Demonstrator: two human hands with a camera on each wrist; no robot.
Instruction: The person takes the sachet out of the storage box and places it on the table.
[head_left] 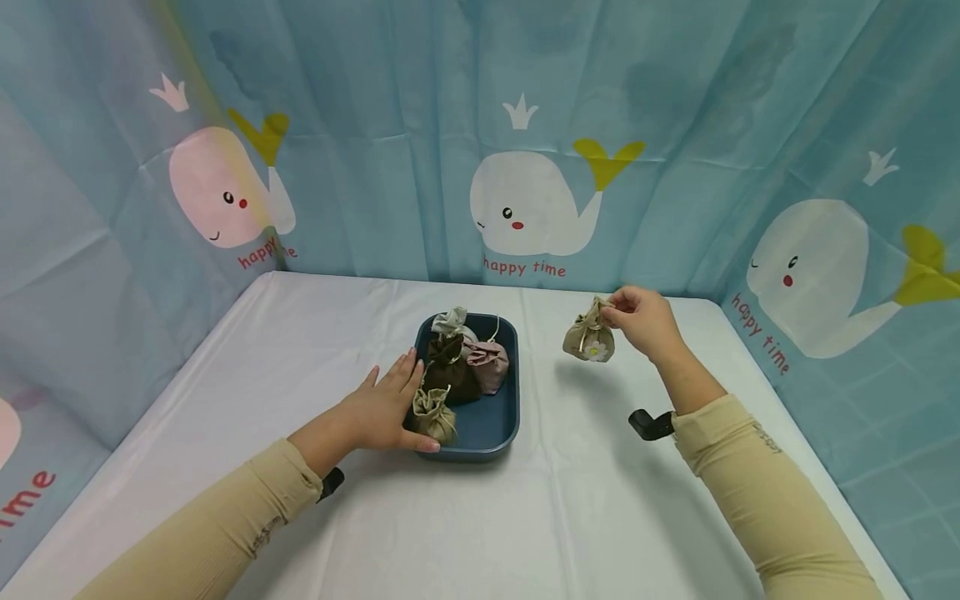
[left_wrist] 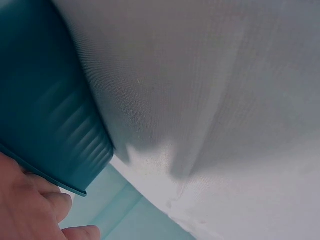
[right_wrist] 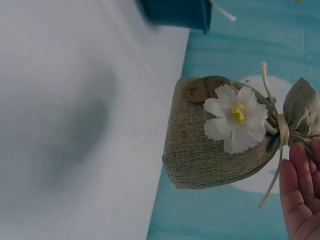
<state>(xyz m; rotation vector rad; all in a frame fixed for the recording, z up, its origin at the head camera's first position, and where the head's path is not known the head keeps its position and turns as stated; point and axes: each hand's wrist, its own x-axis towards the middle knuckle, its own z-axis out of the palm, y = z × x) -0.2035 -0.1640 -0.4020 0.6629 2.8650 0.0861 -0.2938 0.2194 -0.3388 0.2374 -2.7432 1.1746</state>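
A tan drawstring pouch [head_left: 588, 336] with a white flower hangs above the table, right of a blue bin. My right hand [head_left: 643, 321] pinches it by its gathered neck. The right wrist view shows the same pouch [right_wrist: 215, 155] with its cord and a brown tag. My left hand [head_left: 382, 408] rests with spread fingers on the left rim of the blue bin [head_left: 480, 454]. Inside that bin lie a white pouch [head_left: 450, 321], a dark brown pouch [head_left: 453, 379], a pink pouch [head_left: 489, 367] and another tan pouch [head_left: 433, 417].
A white cloth [head_left: 465, 533] covers the table. Blue curtains [head_left: 360, 200] with printed whales hang behind it and at both sides. A black strap piece [head_left: 651, 425] juts from the right wrist.
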